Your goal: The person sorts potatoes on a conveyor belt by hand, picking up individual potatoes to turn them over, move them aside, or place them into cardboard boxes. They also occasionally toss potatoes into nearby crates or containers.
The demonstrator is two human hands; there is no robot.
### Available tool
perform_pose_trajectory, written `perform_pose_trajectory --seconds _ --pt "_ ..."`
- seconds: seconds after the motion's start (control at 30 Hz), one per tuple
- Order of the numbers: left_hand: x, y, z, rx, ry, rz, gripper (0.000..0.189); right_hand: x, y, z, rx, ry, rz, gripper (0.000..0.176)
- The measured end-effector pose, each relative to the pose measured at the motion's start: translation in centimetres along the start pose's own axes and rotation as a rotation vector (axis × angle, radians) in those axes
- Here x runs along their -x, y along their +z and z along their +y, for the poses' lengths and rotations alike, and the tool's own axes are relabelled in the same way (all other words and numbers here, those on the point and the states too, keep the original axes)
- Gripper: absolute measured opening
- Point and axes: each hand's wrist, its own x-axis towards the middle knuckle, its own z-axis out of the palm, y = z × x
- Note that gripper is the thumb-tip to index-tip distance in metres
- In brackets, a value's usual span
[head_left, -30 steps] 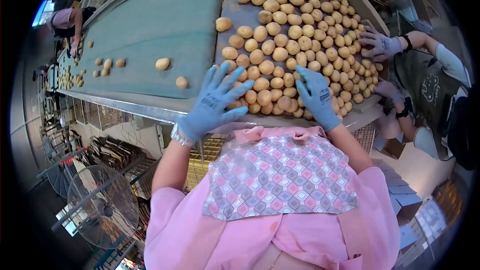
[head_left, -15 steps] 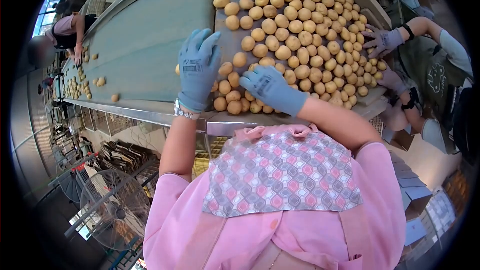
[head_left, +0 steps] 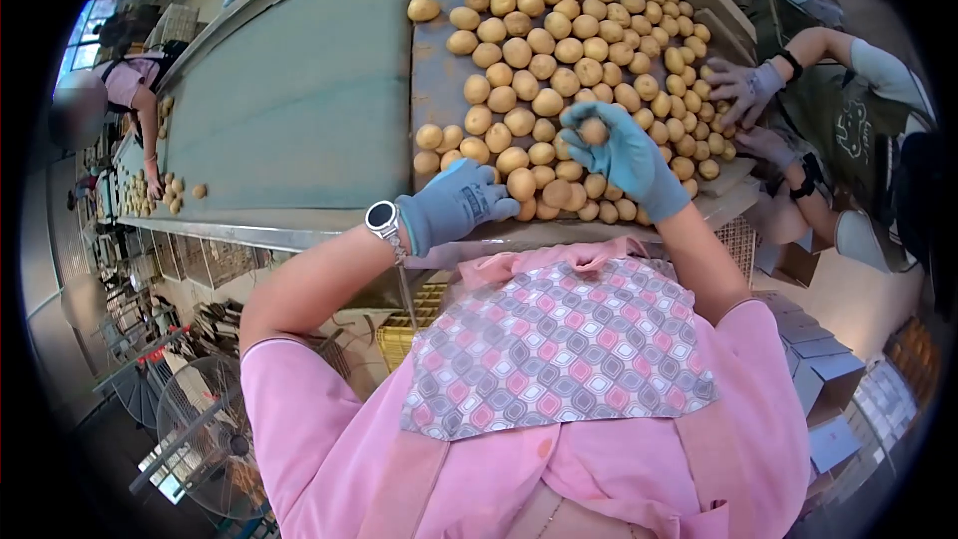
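My right hand, in a blue-grey glove, is turned palm-side toward me with its fingers closed round a potato, just above the pile. Lower and to the left, my left hand wears a matching glove. It rests low over the potatoes near the front edge, fingers apart and bent, with nothing visibly held. Loose round potatoes cover the grey sorting surface around both hands. Parts of the nearest potatoes are hidden under my left hand.
A green conveyor belt adjoins on the left. At the right, a co-worker's gloved hands touch the pile. Another person reaches over potatoes at the belt's far left. A metal rim, yellow crate and fan are nearer.
My left hand has come down from the belt's edge onto the potatoes. My right hand has moved right, turned palm-side up and now holds a potato.
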Motion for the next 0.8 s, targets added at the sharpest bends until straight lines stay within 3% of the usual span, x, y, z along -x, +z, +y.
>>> perform_pose_trajectory --seconds 0.03,0.1,0.13,0.23,0.3,0.4,0.43,0.5,0.6,0.67,0.7,0.8 --pt "-0.4 -0.3 0.1 -0.038 0.017 -0.078 0.029 1.1 -1.2 0.2 0.308 -0.112 -0.061 0.037" --pt "-1.6 -0.1 0.1 -0.036 0.034 -0.161 0.027 2.7 -3.1 0.7 0.279 -0.044 -0.068 0.034" --pt "-2.1 0.2 0.0 -0.037 0.042 -0.204 0.026 4.3 -1.6 0.1 0.705 -0.189 -0.069 0.036" --pt "-2.8 0.1 -0.6 0.107 0.009 -0.15 0.024 4.9 -0.4 0.8 0.586 0.016 0.046 0.04" --pt "-2.9 -1.6 -1.4 0.222 -0.028 -0.122 0.034 4.5 0.6 1.1 0.523 -0.002 -0.015 0.041" --pt "-2.5 -4.9 -2.5 0.498 -0.151 0.142 0.046 2.6 1.2 1.2 0.501 0.064 -0.057 0.046" --pt "-2.3 -6.0 -2.3 0.479 -0.287 0.18 0.06 2.1 2.8 1.2 0.484 0.132 -0.041 0.047" --pt "-3.2 -6.2 -1.1 0.453 -0.333 0.36 0.069 1.3 4.3 2.3 0.422 0.158 -0.098 0.048" --pt "-4.4 -7.2 -0.1 0.371 -0.42 0.611 0.075 -2.2 3.8 2.1 0.314 0.01 -0.29 0.05" --pt "-4.5 -6.4 0.4 0.444 -0.545 0.783 0.071 -6.5 4.0 -4.5 0.207 -0.128 -0.281 0.047" --pt "-4.8 -7.2 1.3 0.854 -0.626 0.8 0.065 -9.0 4.7 -10.0 0.126 -0.272 -0.229 0.046" --pt "-6.0 -6.3 0.2 1.648 -0.575 0.787 0.064 -11.4 7.3 -21.5 0.126 -0.744 -0.034 0.042"
